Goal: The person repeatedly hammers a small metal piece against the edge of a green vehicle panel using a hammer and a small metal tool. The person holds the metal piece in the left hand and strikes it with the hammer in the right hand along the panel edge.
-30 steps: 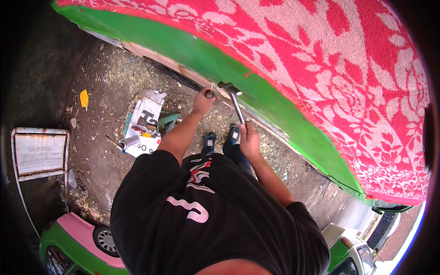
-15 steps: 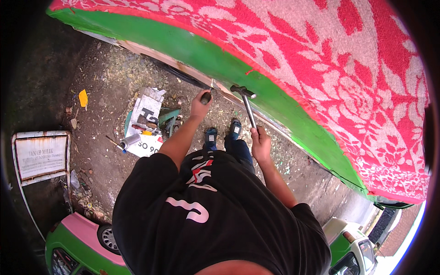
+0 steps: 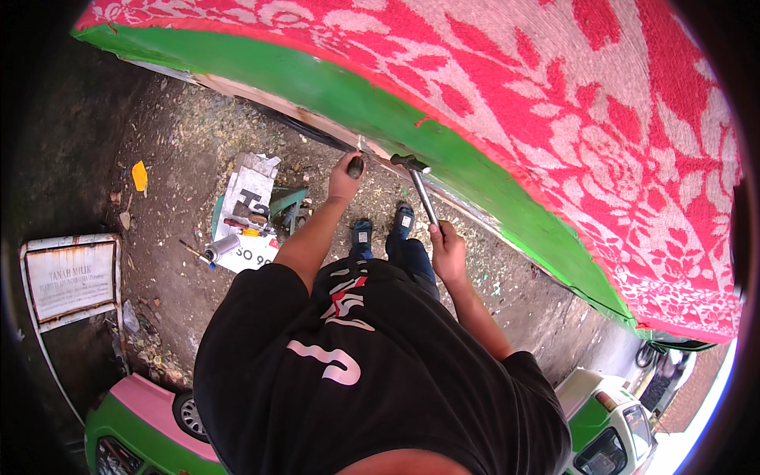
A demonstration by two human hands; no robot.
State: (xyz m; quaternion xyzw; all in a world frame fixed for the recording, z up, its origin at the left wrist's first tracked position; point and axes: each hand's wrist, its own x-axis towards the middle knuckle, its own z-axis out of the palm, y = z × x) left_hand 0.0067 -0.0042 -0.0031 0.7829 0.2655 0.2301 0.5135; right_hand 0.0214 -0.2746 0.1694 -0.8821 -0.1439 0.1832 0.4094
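Note:
My left hand (image 3: pixel 346 178) is closed round a tool with a dark rounded handle (image 3: pixel 355 167). Its far end meets the lower edge of a green painted panel (image 3: pixel 332 93), and its tip is too small to make out. In my right hand (image 3: pixel 449 252) is a hammer (image 3: pixel 423 192), gripped by its metal shaft. The dark hammer head hangs just right of the left hand's tool, apart from it and close to the panel. A pale, bare strip (image 3: pixel 285 111) runs along the panel's bottom edge.
Red and white patterned cloth (image 3: pixel 586 142) drapes over the panel. On the ground to the left lie a white board (image 3: pixel 237 190) with hand tools, a spray can (image 3: pixel 222 248) and a yellow scrap (image 3: pixel 140 176). A framed sign (image 3: pixel 71 277) and green vehicles (image 3: pixel 150 427) stand behind.
The hammer and both hands sit slightly further left in the picture, along with the whole scene. Both hands keep their grips.

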